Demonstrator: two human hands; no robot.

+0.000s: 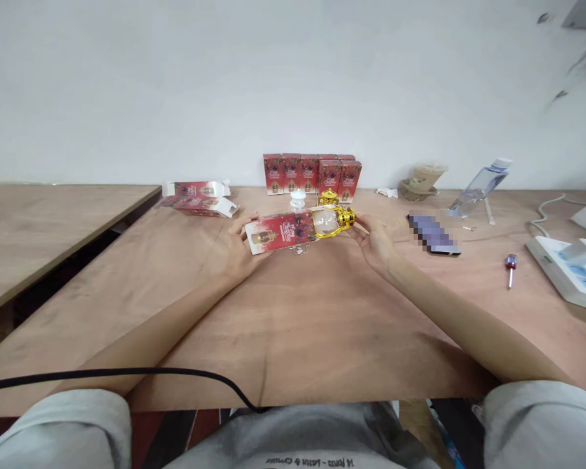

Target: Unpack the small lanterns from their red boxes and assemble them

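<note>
My left hand [238, 244] grips a small red carton [280, 232] lying sideways just above the wooden table [303, 326]. My right hand [375, 240] holds a gold lantern with a clear globe [333, 220] by its gold end, and the lantern's other end sits at the carton's open mouth. A thin wire handle [299, 249] hangs under the carton. Just behind stand a white lantern part [297, 198] and a gold lantern top [329, 196].
A row of upright red cartons [311, 173] lines the wall. Flat, open cartons [200, 197] lie at the back left. To the right are a phone [433, 234], a tilted water bottle [479, 185], a cup [422, 179], a small screwdriver [510, 267] and a white device [569, 270]. A black cable [127, 373] crosses the near edge.
</note>
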